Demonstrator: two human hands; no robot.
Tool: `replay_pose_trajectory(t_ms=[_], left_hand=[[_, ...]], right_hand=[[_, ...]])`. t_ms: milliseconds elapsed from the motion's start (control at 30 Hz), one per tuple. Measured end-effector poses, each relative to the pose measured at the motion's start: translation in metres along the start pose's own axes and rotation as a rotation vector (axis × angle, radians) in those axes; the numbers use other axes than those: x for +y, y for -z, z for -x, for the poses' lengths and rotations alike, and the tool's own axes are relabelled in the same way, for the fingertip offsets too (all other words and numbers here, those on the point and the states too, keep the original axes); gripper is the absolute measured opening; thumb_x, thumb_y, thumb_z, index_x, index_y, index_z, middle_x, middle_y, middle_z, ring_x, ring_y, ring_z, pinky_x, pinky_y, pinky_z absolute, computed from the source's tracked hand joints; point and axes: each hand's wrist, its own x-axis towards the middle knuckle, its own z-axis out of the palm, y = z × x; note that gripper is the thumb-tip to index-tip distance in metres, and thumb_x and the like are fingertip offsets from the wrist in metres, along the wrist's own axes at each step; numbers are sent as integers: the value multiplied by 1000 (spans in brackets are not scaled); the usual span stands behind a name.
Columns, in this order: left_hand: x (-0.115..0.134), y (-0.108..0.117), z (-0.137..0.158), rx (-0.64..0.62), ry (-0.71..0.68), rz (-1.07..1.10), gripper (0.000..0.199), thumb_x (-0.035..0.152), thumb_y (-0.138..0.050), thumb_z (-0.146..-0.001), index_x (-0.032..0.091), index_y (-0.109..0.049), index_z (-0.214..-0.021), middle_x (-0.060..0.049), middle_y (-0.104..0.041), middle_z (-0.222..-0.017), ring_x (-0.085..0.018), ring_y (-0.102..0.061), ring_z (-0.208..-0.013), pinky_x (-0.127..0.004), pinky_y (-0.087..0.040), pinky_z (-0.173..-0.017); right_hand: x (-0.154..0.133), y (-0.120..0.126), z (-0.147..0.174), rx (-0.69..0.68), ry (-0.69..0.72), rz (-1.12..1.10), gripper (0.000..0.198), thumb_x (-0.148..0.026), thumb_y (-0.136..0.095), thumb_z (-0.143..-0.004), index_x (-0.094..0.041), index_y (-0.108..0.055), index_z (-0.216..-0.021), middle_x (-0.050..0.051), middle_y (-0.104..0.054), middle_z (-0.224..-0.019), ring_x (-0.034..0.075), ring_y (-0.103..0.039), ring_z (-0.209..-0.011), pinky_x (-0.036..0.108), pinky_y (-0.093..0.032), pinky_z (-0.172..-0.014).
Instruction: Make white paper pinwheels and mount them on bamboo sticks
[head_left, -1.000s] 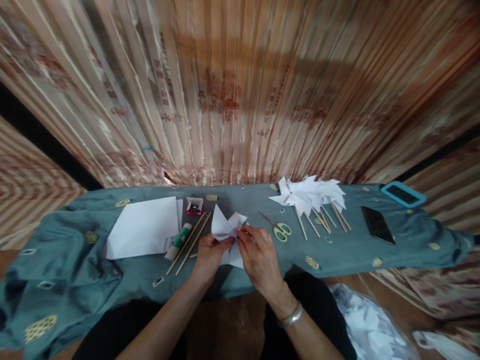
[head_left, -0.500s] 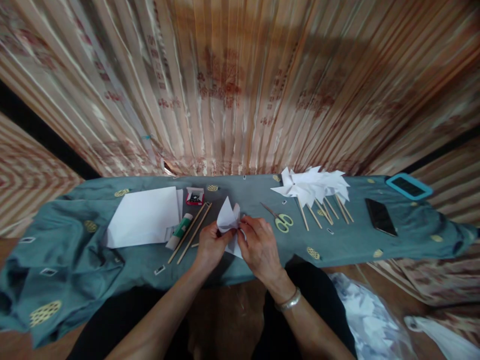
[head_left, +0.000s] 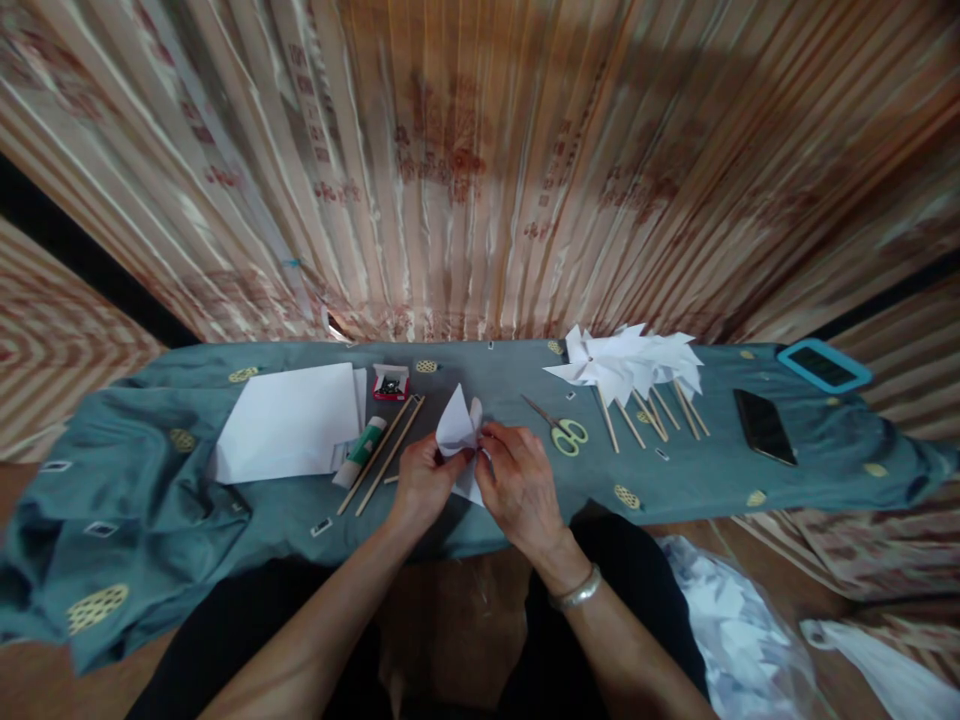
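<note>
Between my two hands is a white paper pinwheel point(head_left: 455, 425), its blades bent up and curled toward the middle. My left hand point(head_left: 424, 484) pinches it from the left, thumb across the centre. From the right, my right hand point(head_left: 519, 484) grips the paper near its centre with bent fingers; anything small in those fingertips is hidden. Left of my hands lie wooden sticks point(head_left: 391, 455), a green and white glue stick point(head_left: 361, 452) and a small red box point(head_left: 391, 382) of dark pins or tacks. Scissors point(head_left: 564, 431) with pale green handles rest to the right.
A stack of white paper point(head_left: 289, 425) lies at the left. Finished paper pinwheels point(head_left: 630, 362) on sticks are piled at the right, beside a black phone point(head_left: 765, 427) and a blue-framed tablet point(head_left: 825, 366). A clear bag of paper scraps point(head_left: 739, 630) stands on the floor.
The view has tilted slightly, so the table sits a little higher. Both hands keep hold of the paper pinwheel, with only small finger movements.
</note>
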Motion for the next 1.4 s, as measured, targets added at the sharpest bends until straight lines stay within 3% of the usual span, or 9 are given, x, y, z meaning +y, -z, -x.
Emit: replay_pose_trajectory(t_ms=[500,1033,1400], left_hand=[[0,0,-1,-6,39,51,15,23,-75,-58,16,-75,-71,0,-72,-68,-19,-64,-65,-27,-47,-64],[1,0,1,2,13,-79,12,22,-70,-59,15,-74,-69,0,-71,-64,-20,-63,-64,-27,-46,-62],[4,-2,-1,30,139,205,21,25,-76,-48,14,-72,-65,1,-69,-58,-14,-58,-53,-25,-46,-56]], right_hand=[[-2,-1,-1,-34,-22,18,16,-15,-51,-89,-17,-67,-93,10,-68,-106,24,-56,-96,38,-43,-83],[-5,-3,-2,-23,-32,37,13,-11,-52,-84,-16,-65,-84,11,-70,-103,24,-58,-91,37,-44,-82],[-2,-1,1,17,-29,8,12,-16,-54,-87,-16,-66,-88,12,-68,-107,25,-57,-96,39,-47,-84]])
